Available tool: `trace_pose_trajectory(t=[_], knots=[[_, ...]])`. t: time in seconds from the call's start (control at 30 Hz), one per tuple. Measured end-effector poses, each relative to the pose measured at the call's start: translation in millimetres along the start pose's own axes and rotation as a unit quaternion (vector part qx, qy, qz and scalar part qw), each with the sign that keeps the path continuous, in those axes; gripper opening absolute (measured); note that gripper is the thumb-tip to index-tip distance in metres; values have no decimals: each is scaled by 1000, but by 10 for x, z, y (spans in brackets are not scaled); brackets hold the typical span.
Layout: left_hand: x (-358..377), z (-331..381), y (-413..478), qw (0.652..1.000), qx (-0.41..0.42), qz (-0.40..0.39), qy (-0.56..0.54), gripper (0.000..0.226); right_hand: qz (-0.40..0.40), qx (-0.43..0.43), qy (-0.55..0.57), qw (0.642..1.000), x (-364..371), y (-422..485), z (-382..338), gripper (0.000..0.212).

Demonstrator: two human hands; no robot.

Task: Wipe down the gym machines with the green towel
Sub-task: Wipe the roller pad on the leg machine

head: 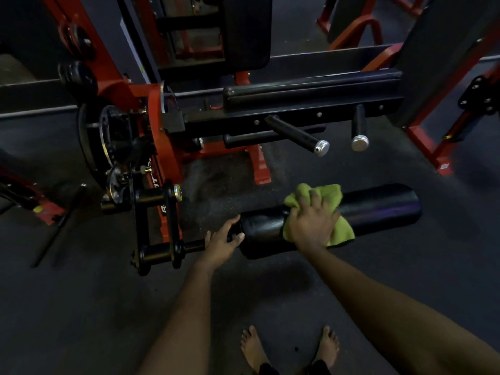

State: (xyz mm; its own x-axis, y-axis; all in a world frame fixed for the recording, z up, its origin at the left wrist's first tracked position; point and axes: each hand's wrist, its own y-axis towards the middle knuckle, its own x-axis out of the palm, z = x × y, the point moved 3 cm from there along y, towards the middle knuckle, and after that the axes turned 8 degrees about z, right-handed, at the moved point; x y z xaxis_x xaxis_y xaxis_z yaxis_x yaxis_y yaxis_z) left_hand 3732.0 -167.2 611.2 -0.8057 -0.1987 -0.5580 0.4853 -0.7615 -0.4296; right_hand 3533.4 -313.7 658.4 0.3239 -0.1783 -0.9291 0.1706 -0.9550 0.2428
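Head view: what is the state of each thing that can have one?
green towel: bunched, lying over the roller pad.
roller pad: horizontal, middle covered by the towel.
right hand: presses on the towel, fingers spread.
left hand: grips the roller pad's left end.
chrome-capped pegs: bare, untouched.

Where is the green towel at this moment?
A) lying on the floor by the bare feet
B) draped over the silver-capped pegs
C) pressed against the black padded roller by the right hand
C: the right hand presses the crumpled green towel onto the black cylindrical padded roller, whose end the left hand grips.
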Motion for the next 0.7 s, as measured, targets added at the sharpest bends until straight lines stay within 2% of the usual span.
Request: trace_pose_trajectory(t=[0.17,0.27,0.33,0.47,0.53,0.7], knots=[[-62,195,-129,999,21,-10,31,51,-59,-158,-10,986,125,-288,-768,46],[-95,238,-164,999,33,-10,41,50,-140,-160,-45,976,183,-28,-811,50],[-94,221,-162,998,41,-11,36,49,-166,-156,-57,972,189,77,-778,52],[-52,214,-155,999,-24,-24,4,54,-95,-184,-28,978,102,-183,-676,46],[-32,189,-112,999,-28,-25,-3,55,-64,-187,6,980,81,-400,-532,45],[-42,223,-188,998,-46,-39,-7,64,-64,-178,22,982,119,-678,-357,53]])
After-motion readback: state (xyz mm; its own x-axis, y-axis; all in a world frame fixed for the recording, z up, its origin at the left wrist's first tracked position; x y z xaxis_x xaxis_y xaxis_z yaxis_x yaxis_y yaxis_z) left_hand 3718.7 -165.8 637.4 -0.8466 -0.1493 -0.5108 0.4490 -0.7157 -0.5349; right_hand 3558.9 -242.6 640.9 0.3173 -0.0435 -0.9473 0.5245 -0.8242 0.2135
